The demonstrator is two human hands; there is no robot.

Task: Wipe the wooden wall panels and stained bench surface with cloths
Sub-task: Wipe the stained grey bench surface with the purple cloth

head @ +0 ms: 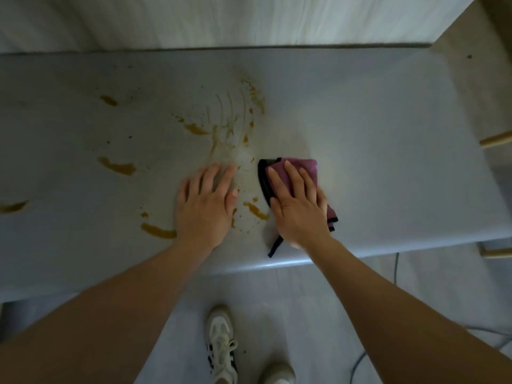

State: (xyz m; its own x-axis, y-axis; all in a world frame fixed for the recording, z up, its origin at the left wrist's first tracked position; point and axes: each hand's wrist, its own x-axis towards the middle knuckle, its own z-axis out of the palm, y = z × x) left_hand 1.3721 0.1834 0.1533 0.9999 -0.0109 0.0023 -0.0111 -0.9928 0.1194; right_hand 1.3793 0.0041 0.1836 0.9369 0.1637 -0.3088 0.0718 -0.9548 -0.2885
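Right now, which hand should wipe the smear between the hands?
Right. The right hand already presses the purple cloth flat, just beside that orange smear. The left hand rests bare on the bench.

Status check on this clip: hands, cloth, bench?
Left hand flat on bench, empty. Right hand pressing purple cloth down. Orange stains remain, mostly left. Nothing blocking.

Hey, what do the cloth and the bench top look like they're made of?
Cloth: soft purple fabric with a black edge, probably microfibre; it folds and bunches under the right hand. Bench: smooth, pale grey, faintly glossy, likely painted or laminated; the orange-brown stains smear on top instead of soaking in. No wood grain shows.
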